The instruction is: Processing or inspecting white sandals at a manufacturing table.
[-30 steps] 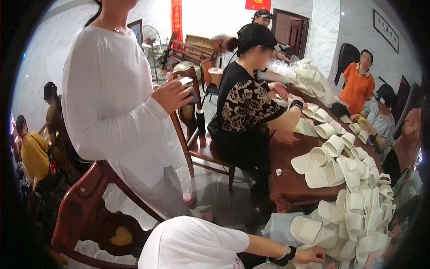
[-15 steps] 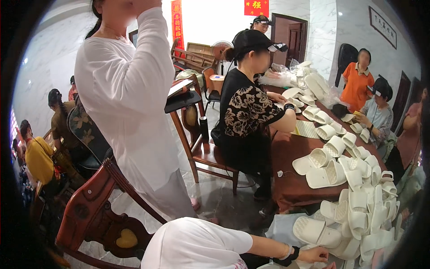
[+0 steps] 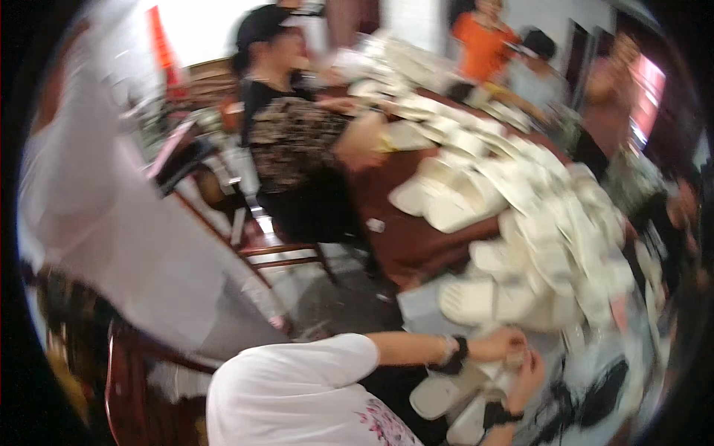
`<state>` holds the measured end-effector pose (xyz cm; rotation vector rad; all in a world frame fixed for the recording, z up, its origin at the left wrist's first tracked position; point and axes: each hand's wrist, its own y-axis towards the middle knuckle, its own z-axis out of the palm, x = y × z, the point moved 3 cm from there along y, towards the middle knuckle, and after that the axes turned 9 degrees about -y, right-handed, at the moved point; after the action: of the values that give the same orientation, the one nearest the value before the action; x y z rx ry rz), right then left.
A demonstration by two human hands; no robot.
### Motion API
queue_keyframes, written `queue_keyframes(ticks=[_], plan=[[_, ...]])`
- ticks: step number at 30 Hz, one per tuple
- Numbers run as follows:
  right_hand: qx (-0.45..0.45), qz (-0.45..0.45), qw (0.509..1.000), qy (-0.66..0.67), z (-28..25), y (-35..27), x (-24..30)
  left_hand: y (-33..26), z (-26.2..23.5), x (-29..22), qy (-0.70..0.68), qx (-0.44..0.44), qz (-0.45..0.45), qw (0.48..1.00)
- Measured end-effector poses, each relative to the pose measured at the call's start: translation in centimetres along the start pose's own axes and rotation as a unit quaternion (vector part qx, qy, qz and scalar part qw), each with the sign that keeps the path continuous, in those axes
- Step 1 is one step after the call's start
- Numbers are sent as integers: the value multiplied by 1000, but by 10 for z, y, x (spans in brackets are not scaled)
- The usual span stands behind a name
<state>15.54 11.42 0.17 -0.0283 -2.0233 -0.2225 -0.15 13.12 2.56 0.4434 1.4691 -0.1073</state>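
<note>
Your left hand (image 3: 504, 343) and your right hand (image 3: 526, 375) close together low in view, fingers curled on a small pale piece (too blurred to name), white slippers (image 3: 445, 390) just beneath, heaped slippers (image 3: 550, 223) on the brown table (image 3: 405, 241), a seated person in black (image 3: 297, 149) beyond.

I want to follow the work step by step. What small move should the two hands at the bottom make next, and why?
Probably finish handling the small pale thing before taking another slipper. The left hand and right hand meet over it, above a white slipper, and blur hides what it is. The big slipper pile lies just beyond.
</note>
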Motion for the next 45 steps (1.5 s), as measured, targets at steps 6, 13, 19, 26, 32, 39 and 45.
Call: queue_keyframes(ticks=[6, 13, 19, 26, 32, 39, 45], plan=[[-71, 8, 997, -7, 4, -17, 28, 8, -9, 14, 43, -9, -97, 994], [-107, 54, 989, 84, -6, -9, 28, 18, 2, 12, -23, 7, -92, 995], [-71, 77, 989, 108, -7, -16, 31, 13, 2, 9, 20, 13, -72, 997], [-85, 68, 988, 106, 4, -21, 29, 7, -7, 5, 31, 5, -71, 997], [-101, 44, 987, 120, 2, -15, 36, 9, -4, 5, -4, 5, -99, 995], [-116, 64, 980, 150, -3, -22, 23, 9, 1, -2, -1, 22, -95, 995], [-100, 48, 986, 124, 2, -22, 30, 6, -4, 9, -41, 30, -105, 993]])
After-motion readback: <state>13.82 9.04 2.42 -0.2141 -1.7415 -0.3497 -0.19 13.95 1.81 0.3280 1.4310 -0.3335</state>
